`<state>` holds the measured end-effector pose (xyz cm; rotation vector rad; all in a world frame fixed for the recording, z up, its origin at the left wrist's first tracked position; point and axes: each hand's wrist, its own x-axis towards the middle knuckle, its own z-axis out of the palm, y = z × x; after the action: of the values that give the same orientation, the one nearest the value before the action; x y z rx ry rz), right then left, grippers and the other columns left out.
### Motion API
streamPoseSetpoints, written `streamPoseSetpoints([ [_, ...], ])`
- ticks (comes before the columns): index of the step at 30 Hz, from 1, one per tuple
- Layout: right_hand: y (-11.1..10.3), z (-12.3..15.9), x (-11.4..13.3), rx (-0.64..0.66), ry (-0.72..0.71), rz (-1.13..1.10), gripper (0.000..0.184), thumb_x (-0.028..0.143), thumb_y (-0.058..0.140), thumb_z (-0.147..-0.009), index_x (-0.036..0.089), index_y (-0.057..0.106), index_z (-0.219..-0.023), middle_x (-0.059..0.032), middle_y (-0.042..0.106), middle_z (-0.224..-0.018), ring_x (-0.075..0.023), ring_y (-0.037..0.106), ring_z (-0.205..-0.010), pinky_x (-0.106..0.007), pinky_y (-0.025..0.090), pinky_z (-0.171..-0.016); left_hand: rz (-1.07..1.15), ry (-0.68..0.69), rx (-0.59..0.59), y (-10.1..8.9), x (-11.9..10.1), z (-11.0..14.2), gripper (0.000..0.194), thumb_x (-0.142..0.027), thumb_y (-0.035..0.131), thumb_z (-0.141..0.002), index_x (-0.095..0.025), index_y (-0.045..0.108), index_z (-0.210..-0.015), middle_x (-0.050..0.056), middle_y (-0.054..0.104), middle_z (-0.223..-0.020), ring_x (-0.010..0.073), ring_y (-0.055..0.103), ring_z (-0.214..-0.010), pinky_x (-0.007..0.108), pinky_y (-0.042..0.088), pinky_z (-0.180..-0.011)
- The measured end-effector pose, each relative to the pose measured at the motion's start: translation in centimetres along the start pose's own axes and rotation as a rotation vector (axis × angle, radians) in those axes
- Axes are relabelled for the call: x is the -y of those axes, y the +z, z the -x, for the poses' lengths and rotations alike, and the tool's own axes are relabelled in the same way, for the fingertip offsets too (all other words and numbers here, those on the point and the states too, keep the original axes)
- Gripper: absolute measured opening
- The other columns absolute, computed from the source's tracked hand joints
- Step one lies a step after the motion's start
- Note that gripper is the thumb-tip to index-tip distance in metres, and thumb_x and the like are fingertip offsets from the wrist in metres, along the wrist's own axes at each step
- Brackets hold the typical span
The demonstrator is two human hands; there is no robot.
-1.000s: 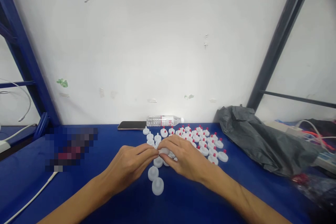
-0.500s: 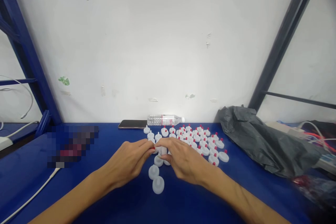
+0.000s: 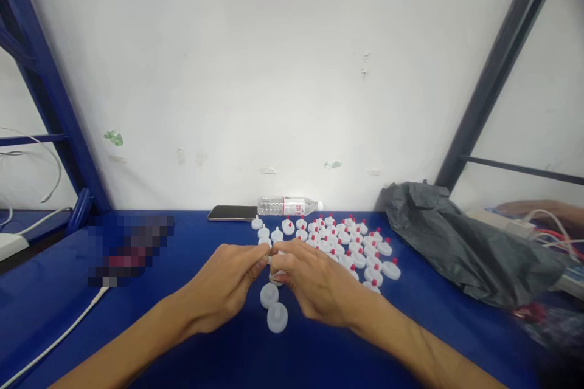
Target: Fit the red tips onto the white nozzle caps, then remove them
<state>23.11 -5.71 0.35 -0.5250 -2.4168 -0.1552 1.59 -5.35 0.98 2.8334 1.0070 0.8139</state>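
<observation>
My left hand (image 3: 228, 282) is closed in a pinch, its fingertips meeting those of my right hand. The small red tip cap seen there a moment ago is now hidden by the fingers. My right hand (image 3: 317, 276) has its fingers curled round a white nozzle cap, mostly covered. Below the hands on the blue table lie two translucent white nozzle caps without red tips, a farther one (image 3: 269, 295) and a nearer one (image 3: 277, 317). Beyond the fingertips stand several more bare nozzle caps (image 3: 277, 234). To the right spread many white nozzle caps with red tips (image 3: 358, 259).
At the wall lie a phone (image 3: 232, 213) and a clear plastic bottle (image 3: 289, 206) on its side. A dark grey plastic bag (image 3: 469, 249) sits at the right. On the left are a blurred-out item (image 3: 132, 252) and a white cable (image 3: 59, 337). Metal posts flank the table.
My fingertips have drawn closer together. The red tip cap that showed at my left fingertips is now covered, and my right fingers curl tighter round the nozzle cap. The view has shifted slightly.
</observation>
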Motion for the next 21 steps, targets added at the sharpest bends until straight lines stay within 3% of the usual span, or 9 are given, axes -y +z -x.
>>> streamPoseSetpoints([
  [4, -1.1, -0.6, 0.5, 0.104, 0.062, 0.047, 0.017, 0.014, 0.047, -0.095, 0.021, 0.055, -0.109, -0.0076, 0.058, -0.111, -0.0161, 0.059, -0.09, -0.028, 0.052, -0.079, 0.011, -0.103, 0.097, -1.7, 1.0, -1.0, 0.036, -0.032, 0.027, -0.102, -0.021, 0.05, -0.076, -0.003, 0.056, -0.071, 0.0143, 0.051, -0.065, 0.027, 0.035, -0.064],
  [7, -1.8, -0.3, 0.1, 0.161, 0.108, 0.077, 0.023, 0.012, 0.047, -0.094, 0.022, 0.059, -0.112, -0.0071, 0.057, -0.113, -0.0136, 0.06, -0.083, -0.026, 0.051, -0.071, -0.075, -0.239, 0.134, -2.6, 2.8, -1.0, 0.031, -0.036, 0.04, -0.098, -0.021, 0.057, -0.077, -0.002, 0.06, -0.073, 0.0155, 0.053, -0.068, 0.028, 0.035, -0.067],
  [11, -2.3, 0.5, -1.6, 0.171, 0.156, 0.075, 0.023, 0.017, 0.051, -0.096, 0.023, 0.064, -0.114, -0.0067, 0.062, -0.112, -0.0171, 0.061, -0.094, -0.032, 0.05, -0.084, -0.027, -0.373, 0.306, -3.6, 5.1, -0.4, 0.021, -0.033, 0.052, -0.089, -0.023, 0.068, -0.082, -0.001, 0.067, -0.08, 0.0164, 0.058, -0.074, 0.026, 0.038, -0.067],
  [16, -3.0, 0.7, -3.1, 0.206, 0.213, 0.002, 0.014, 0.026, 0.061, -0.093, 0.023, 0.069, -0.104, -0.0044, 0.069, -0.102, -0.0194, 0.061, -0.099, -0.037, 0.046, -0.094, 0.075, -0.436, 0.444, -4.0, 5.9, -0.1, 0.02, -0.037, 0.059, -0.083, -0.026, 0.074, -0.09, 0.0, 0.069, -0.09, 0.0166, 0.06, -0.078, 0.023, 0.041, -0.065],
  [18, -3.3, 0.8, -3.2, 0.234, 0.248, -0.043, 0.02, 0.025, 0.062, -0.092, 0.025, 0.066, -0.112, -0.0031, 0.069, -0.103, -0.0189, 0.061, -0.1, -0.036, 0.046, -0.093, 0.09, -0.438, 0.465, -3.9, 5.9, -0.2, 0.021, -0.039, 0.06, -0.083, -0.026, 0.075, -0.09, 0.0, 0.069, -0.09, 0.0165, 0.059, -0.077, 0.023, 0.041, -0.064],
  [21, -3.8, 1.0, -2.9, 0.293, 0.337, -0.107, 0.045, 0.029, 0.067, -0.089, 0.031, 0.053, -0.132, -0.0006, 0.068, -0.106, -0.0188, 0.061, -0.1, -0.033, 0.047, -0.089, 0.112, -0.426, 0.472, -3.8, 6.0, -0.2, 0.023, -0.041, 0.059, -0.084, -0.025, 0.076, -0.088, 0.001, 0.069, -0.088, 0.0157, 0.057, -0.074, 0.023, 0.04, -0.063],
])
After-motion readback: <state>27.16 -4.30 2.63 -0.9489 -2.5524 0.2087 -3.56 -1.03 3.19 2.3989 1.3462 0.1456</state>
